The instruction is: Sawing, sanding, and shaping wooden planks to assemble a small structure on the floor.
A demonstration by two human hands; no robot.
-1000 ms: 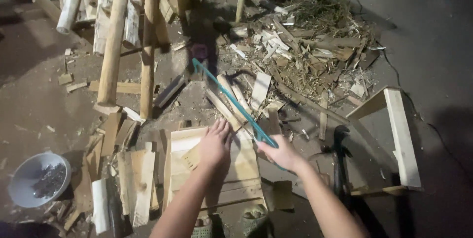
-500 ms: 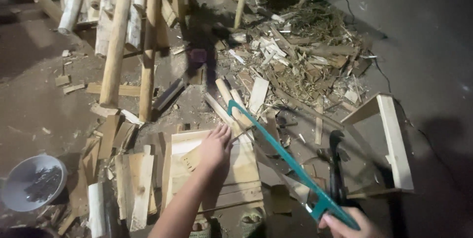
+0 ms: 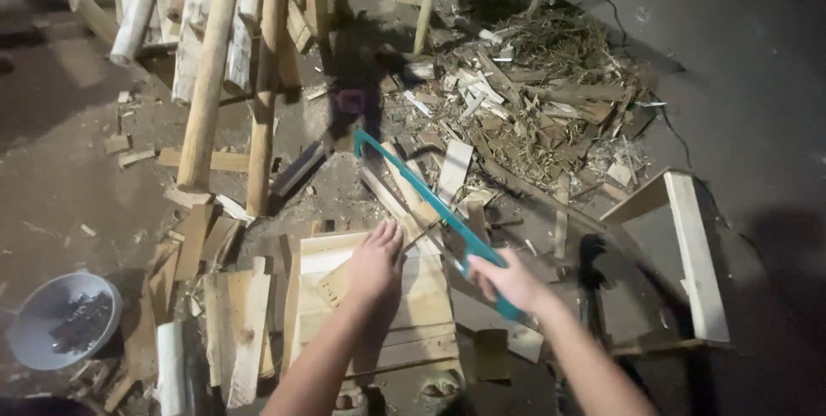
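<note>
— Lying flat with its fingers spread, the left hand (image 3: 376, 258) is being pressed down on a pale wooden frame (image 3: 370, 304). Nothing is being gripped by it.

— And what is being held by the right hand (image 3: 508, 281)?

— A teal saw (image 3: 423, 198) is being gripped there. The fingers are being wrapped tight around the handle end, just right of the frame.

— Where is the saw being pointed?

— It is being stretched up and to the left, away from the person. Its far tip is being held near a small purple thing (image 3: 351, 101) on the ground.

— What is being seen around the frame?

— Short boards (image 3: 234, 330) are being kept just left of it. A grey bowl (image 3: 60, 320) with dark bits inside is being kept further left. Long poles (image 3: 211, 72) are being leaned at the top, and a big pile of wood scraps (image 3: 533, 98) is lying at the upper right. Another wooden frame (image 3: 680, 261) is being seen on the right, well apart from the hands.
</note>
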